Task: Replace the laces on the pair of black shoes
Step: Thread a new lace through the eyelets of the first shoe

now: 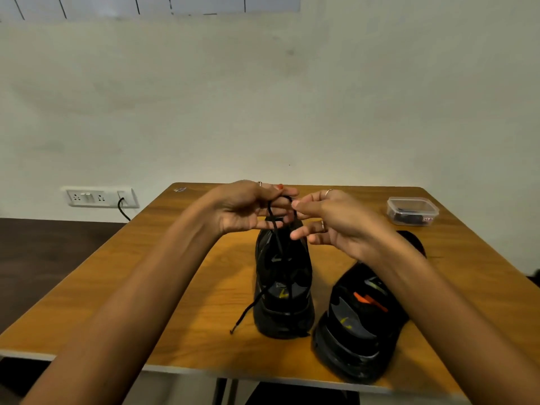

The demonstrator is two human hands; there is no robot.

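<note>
Risk: both hands — left hand [248,210], right hand [330,223] — have fingers pinched on the black lace [276,229] held taut above the left shoe [283,287] mid-table [190,287]; a slip drops tension, and its loose end [242,317] could back out of the eyelet.

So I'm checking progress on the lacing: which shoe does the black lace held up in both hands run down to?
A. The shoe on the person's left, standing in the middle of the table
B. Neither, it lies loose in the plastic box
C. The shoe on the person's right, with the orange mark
A: the black lace pinched by the left hand and right hand runs down into the left shoe.
</note>
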